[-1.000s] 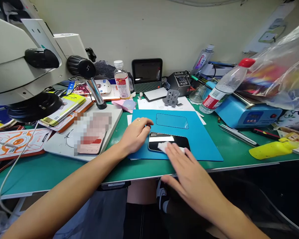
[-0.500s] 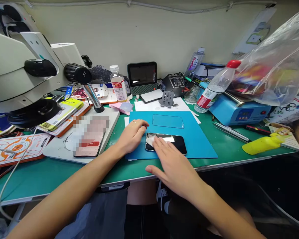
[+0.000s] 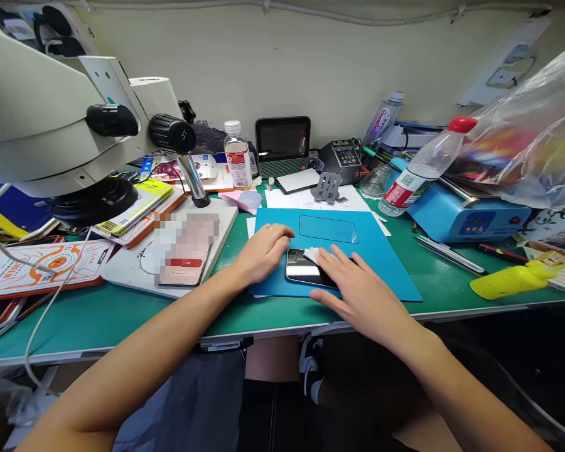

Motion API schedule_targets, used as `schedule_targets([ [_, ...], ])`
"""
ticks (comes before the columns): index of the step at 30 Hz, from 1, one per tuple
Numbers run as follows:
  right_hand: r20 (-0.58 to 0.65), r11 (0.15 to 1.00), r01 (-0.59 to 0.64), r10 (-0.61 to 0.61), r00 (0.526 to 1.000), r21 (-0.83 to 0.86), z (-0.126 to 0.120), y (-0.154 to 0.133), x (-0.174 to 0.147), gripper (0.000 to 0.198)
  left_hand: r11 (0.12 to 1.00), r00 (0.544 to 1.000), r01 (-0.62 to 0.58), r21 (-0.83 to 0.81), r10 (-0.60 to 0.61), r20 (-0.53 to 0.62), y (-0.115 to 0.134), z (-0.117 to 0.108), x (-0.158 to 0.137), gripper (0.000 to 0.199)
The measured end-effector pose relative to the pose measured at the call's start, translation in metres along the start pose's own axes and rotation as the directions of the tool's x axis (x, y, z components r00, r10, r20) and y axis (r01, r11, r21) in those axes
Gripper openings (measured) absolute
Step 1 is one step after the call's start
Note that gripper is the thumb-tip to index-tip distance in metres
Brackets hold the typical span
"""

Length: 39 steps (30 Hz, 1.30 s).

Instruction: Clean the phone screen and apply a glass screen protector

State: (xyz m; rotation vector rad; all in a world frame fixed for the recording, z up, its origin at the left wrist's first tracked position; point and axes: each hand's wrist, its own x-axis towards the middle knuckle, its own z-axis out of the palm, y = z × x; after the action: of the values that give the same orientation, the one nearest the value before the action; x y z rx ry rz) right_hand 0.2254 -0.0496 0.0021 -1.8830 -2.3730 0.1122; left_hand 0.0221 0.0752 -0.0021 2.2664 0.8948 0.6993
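Observation:
A black smartphone [image 3: 302, 271] lies face up on a blue mat [image 3: 390, 276], with reflections across its glass. My right hand [image 3: 358, 282] is laid over the phone's right part, fingers extended and thumb apart. Under its fingertips is a folded white wipe [image 3: 312, 253], pressed against the screen. My left hand [image 3: 266, 251] rests on the mat by the phone's upper left corner, fingers loosely bent and holding nothing; whether it touches the phone's edge I cannot tell. Behind the phone lies a clear black-edged screen protector [image 3: 329, 230].
On the left a microscope [image 3: 75, 138] overhangs its pale base [image 3: 136, 270], where another phone [image 3: 188, 267] lies lit. Bottles, a small display [image 3: 282, 141] and a grey stand [image 3: 328, 187] stand behind. Tweezers [image 3: 449, 256], a yellow bottle [image 3: 508, 279] and a blue machine [image 3: 471, 213] are at right.
My right hand has slid the wipe rightward across the phone's screen, uncovering its left part. My left hand stays near the phone's left end. The whole view has shifted slightly.

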Motion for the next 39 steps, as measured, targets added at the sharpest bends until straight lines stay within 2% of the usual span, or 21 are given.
schedule_targets([
  [5, -0.042, 0.996, -0.079, 0.077, 0.996, -0.029, 0.005, 0.008, -0.02, 0.08, 0.998, 0.995, -0.06, 0.036, 0.057, 0.081, 0.001, 0.0, -0.002, 0.03],
  [8, -0.049, 0.997, -0.067, 0.066, 0.997, -0.027, 0.008, -0.007, -0.012, 0.083, 0.994, 0.987, -0.099, 0.048, 0.092, 0.133, 0.001, -0.001, -0.004, 0.031],
  [13, -0.041, 1.0, 0.018, -0.017, 0.999, 0.016, 0.009, -0.04, 0.009, 0.084, 0.992, 0.979, -0.12, 0.022, 0.115, 0.166, -0.002, -0.002, -0.005, 0.04],
  [16, -0.031, 0.998, 0.045, -0.044, 0.999, 0.046, 0.008, -0.048, 0.006, 0.083, 0.985, 0.966, -0.17, 0.029, 0.161, 0.204, -0.003, -0.004, -0.007, 0.039],
  [18, -0.006, 0.997, 0.059, -0.058, 0.998, 0.058, 0.006, -0.042, -0.002, 0.077, 0.978, 0.953, -0.206, 0.042, 0.191, 0.234, -0.002, -0.005, -0.008, 0.038],
  [21, 0.025, 0.998, 0.042, -0.043, 0.999, 0.048, 0.0, -0.02, -0.018, 0.069, 0.96, 0.933, -0.268, 0.08, 0.238, 0.272, 0.0, -0.007, -0.01, 0.048],
  [26, -0.002, 0.999, -0.028, 0.028, 1.0, 0.019, -0.004, 0.012, -0.033, 0.065, 0.943, 0.923, -0.299, 0.146, 0.246, 0.297, 0.001, -0.007, -0.011, 0.057],
  [32, -0.129, 0.986, -0.148, 0.137, 0.982, -0.078, 0.01, 0.007, -0.038, 0.075, 0.942, 0.925, -0.303, 0.145, 0.254, 0.283, -0.001, -0.005, -0.009, 0.054],
  [39, -0.098, 0.964, -0.242, 0.232, 0.968, -0.106, 0.014, -0.008, -0.023, 0.096, 0.938, 0.923, -0.317, 0.138, 0.271, 0.273, -0.003, -0.001, -0.007, 0.057],
])
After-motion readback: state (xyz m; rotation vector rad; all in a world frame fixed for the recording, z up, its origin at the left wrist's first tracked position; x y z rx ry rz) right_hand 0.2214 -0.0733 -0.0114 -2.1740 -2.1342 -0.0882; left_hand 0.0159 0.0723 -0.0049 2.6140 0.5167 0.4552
